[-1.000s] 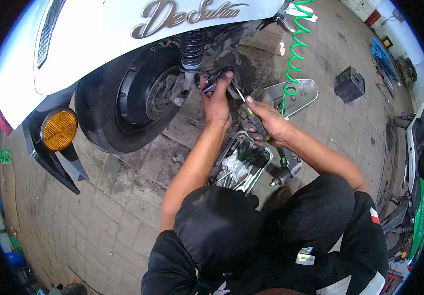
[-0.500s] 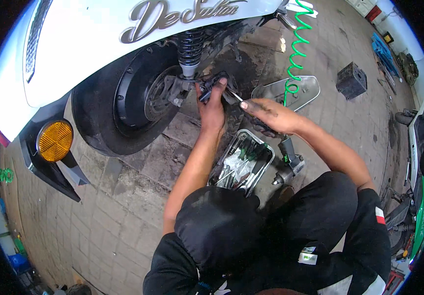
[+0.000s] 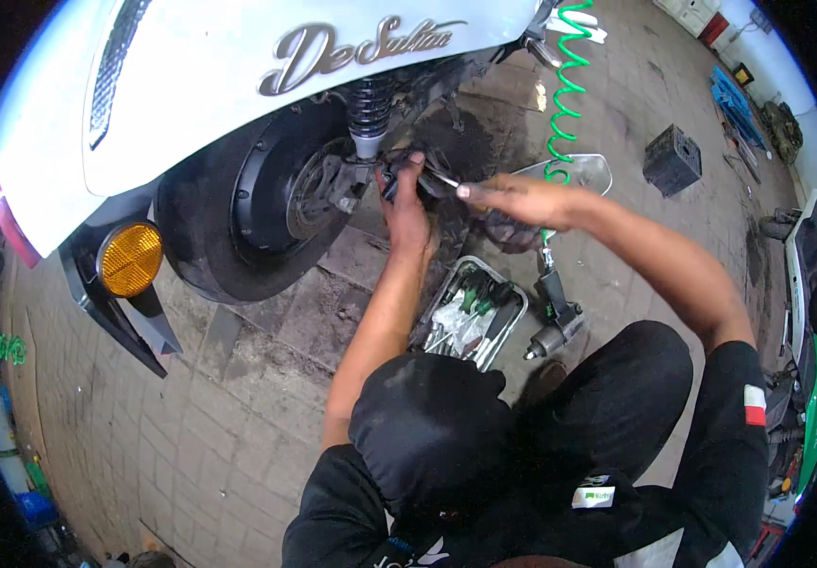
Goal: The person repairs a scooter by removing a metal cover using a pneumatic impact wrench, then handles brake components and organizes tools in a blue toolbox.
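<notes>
My left hand [image 3: 408, 210] is closed around a dark, greasy part [image 3: 391, 178] just below the shock absorber [image 3: 368, 118], with the thumb on top. The part's kind is hard to make out, and my fingers hide much of it. From the right, my right hand [image 3: 527, 206] grips a slim tool with a shiny metal shaft [image 3: 442, 178]. Its tip points at the dark part, and my palm hides the handle. Left of my hands are the brake disc [image 3: 309, 204] and the black rear wheel [image 3: 205, 237] of a white scooter [image 3: 190, 104].
A metal tray [image 3: 520, 312] of hand tools stands on the paving below my hands. Beside it lies an air impact wrench [image 3: 555, 317] on a coiled green hose [image 3: 567, 95]. A silvery panel [image 3: 593, 172] and a black box [image 3: 673, 159] lie to the right.
My right forearm has swung up and outward, with the right hand turned flatter around the tool. The left hand keeps its hold. The whole view has shifted slightly.
</notes>
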`<state>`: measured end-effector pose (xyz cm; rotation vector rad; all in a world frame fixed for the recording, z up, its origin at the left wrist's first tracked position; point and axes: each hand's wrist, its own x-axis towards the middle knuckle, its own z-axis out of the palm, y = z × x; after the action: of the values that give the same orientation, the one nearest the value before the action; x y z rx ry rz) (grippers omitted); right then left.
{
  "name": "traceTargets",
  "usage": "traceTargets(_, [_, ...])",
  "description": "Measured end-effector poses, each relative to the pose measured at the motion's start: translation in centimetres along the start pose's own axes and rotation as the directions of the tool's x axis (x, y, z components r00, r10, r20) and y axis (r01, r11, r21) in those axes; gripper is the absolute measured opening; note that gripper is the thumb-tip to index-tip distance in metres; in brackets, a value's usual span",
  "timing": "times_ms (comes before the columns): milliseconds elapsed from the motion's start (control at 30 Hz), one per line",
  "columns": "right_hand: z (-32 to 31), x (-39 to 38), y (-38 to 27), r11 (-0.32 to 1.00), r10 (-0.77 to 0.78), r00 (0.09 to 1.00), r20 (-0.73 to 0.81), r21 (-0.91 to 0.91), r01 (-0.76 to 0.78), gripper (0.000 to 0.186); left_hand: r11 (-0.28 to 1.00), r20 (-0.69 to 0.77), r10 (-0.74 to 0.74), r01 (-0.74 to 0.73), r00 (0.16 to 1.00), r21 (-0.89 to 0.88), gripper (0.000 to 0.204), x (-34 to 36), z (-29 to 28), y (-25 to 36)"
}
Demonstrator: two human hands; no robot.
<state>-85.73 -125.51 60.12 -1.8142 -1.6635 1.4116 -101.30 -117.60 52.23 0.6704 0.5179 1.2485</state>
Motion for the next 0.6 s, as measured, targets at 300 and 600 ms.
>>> traceTargets(300, [3.7,-1.0,0.7,0.893,-0.095,0.932,-0.350,0.384,0.235,0.073,0.976,0.146,-0.077,0.104,0.986,-0.189,0.034,-1.2,4.6,3.2])
traceTargets(600, [3.6,-1.8,0.8,0.965,-0.128,0.891,-0.436,0.154,0.214,0.050,0.971,0.035,-0.126,0.130,0.991,-0.203,0.040,-0.9,4.8,3.0])
